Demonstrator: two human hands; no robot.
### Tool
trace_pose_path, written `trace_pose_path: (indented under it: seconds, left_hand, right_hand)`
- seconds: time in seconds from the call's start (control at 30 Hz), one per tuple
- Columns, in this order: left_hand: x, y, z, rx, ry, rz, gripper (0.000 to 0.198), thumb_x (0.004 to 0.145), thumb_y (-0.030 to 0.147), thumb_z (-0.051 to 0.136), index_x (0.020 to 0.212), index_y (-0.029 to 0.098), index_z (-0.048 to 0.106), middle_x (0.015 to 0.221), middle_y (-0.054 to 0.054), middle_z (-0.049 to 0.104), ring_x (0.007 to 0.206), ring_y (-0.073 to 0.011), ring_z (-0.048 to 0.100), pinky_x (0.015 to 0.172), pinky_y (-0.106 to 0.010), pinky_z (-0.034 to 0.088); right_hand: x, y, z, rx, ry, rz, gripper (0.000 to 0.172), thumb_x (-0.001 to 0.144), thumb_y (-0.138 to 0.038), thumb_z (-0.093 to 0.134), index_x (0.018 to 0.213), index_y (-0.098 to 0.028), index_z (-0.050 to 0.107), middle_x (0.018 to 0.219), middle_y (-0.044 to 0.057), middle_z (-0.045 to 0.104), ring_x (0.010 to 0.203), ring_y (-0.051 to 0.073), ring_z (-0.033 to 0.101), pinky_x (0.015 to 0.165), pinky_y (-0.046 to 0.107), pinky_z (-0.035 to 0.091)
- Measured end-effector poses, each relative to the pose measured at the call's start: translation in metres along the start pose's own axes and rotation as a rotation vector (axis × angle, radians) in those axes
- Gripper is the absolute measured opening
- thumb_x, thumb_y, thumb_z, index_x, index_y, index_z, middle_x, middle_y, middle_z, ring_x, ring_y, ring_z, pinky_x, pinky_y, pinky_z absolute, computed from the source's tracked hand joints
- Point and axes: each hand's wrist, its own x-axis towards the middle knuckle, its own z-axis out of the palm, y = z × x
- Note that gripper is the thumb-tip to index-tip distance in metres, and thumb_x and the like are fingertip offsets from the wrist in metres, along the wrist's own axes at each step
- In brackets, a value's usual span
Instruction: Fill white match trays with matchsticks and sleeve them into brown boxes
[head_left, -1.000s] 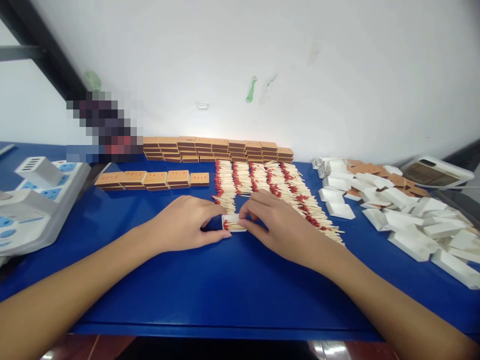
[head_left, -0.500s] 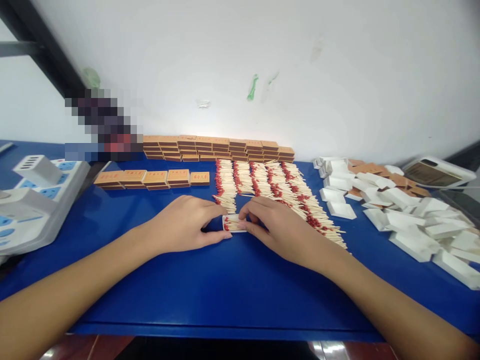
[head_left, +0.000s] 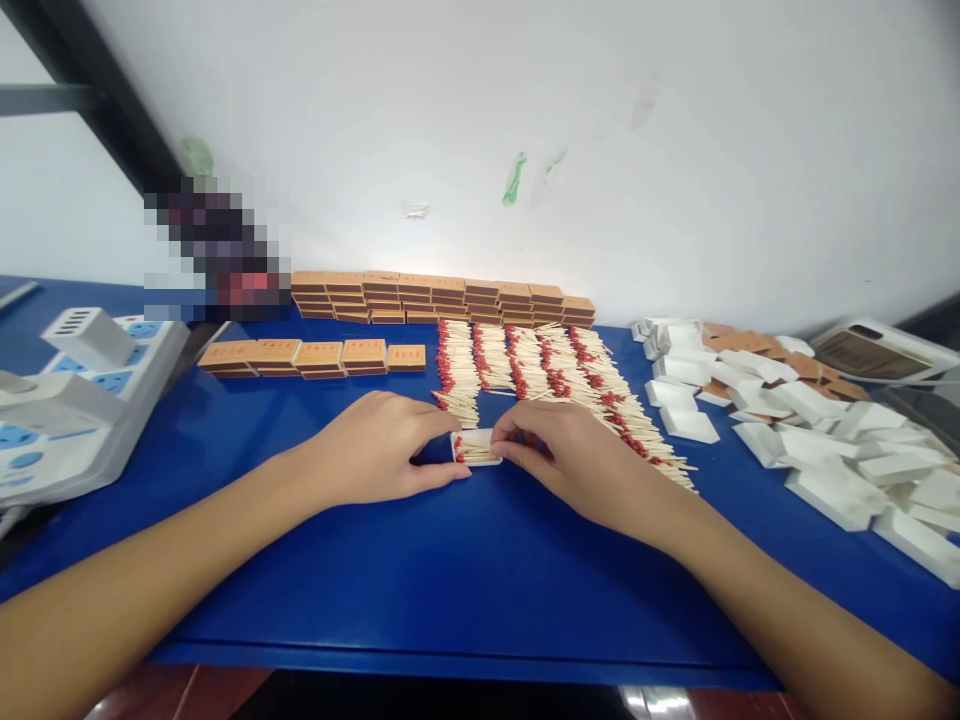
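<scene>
The left hand (head_left: 375, 448) pinches one end of a white tray (head_left: 487, 463) of matches (head_left: 474, 450). The right hand (head_left: 581, 455) curls at the other end; whether its fingertips close on anything is unclear.

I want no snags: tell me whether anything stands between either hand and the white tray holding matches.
Nothing visible does: the left hand touches the left end of the white tray, and the right hand is at its right end. The rows of matches lie beyond it, not in between.

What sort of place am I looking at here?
Probably a workshop bench: rows of loose matches, orange matchboxes stacked along the wall, and a heap of white trays on a blue table.
</scene>
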Motion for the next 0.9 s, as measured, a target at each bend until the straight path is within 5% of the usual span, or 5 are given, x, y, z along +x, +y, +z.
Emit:
trace_pose_path:
  seconds: [0.27,0.9]
  left_hand:
    - [-0.001,0.0,-0.001,-0.008,0.002,-0.001,0.032,0.099,0.049,0.066,0.093,0.018,0.072,0.074,0.001,0.066,0.065,-0.0142,0.06,0.059,-0.03,0.033]
    - [-0.002,0.0,0.001,-0.004,0.046,0.036,0.031,0.099,0.049,0.066,0.108,0.02,0.074,0.075,0.002,0.068,0.066,-0.0149,0.063,0.061,-0.029,0.036]
  right_hand:
    - [-0.001,-0.004,0.003,0.003,0.095,-0.021,0.011,0.104,-0.021,0.06,0.096,-0.021,0.067,0.094,0.004,0.074,0.082,0.018,0.066,0.07,0.03,0.048]
    - [-0.004,0.0,0.011,0.007,0.026,-0.143,0.018,0.106,-0.017,0.057,0.108,-0.022,0.075,0.099,0.004,0.072,0.086,0.017,0.068,0.076,0.031,0.051]
